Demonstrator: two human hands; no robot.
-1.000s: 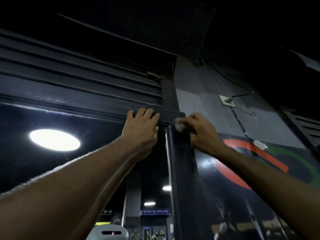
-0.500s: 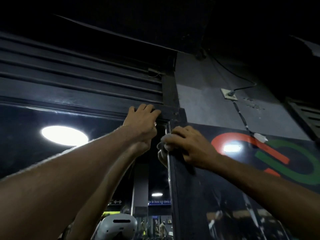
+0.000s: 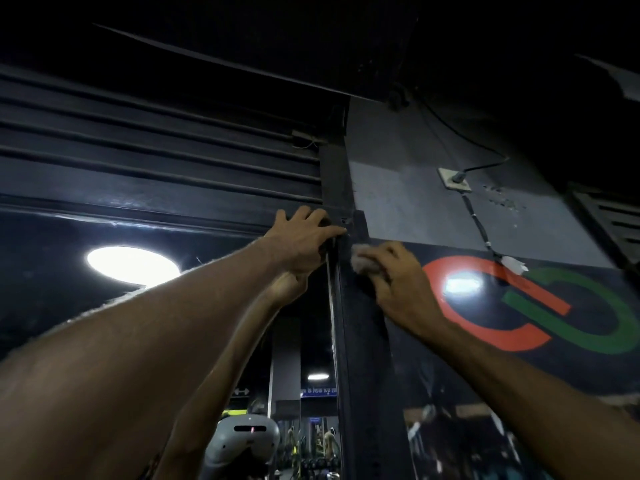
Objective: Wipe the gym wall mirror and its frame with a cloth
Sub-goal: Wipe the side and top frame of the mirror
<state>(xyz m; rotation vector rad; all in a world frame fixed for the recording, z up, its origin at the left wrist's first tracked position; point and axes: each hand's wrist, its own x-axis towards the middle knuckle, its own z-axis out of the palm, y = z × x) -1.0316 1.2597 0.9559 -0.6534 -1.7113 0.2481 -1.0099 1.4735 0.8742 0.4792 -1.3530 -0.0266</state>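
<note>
Head view looks up at the mirror (image 3: 52,271), a wide dark pane filling the left of the scene, with ceiling lights and gym kit reflected in it. Its frame (image 3: 360,358) is black: a top rail runs along the upper edge, and a broad upright post closes the right side, next to a painted wall (image 3: 398,188).

The left hand (image 3: 304,242) lies on the corner where rail meets post, fingers stretched out against the rail, holding nothing. The right hand (image 3: 401,289) is on the post just below that corner, fingers curled round a small pale cloth (image 3: 362,261) and pressing it to the post's face.

So the wiping stands at the top right corner of the frame. The dim light hides dust and streaks, so what is already clean cannot be told. By my reading, the post below the cloth, the long rail to the left and the glass may all be left to wipe.
</note>
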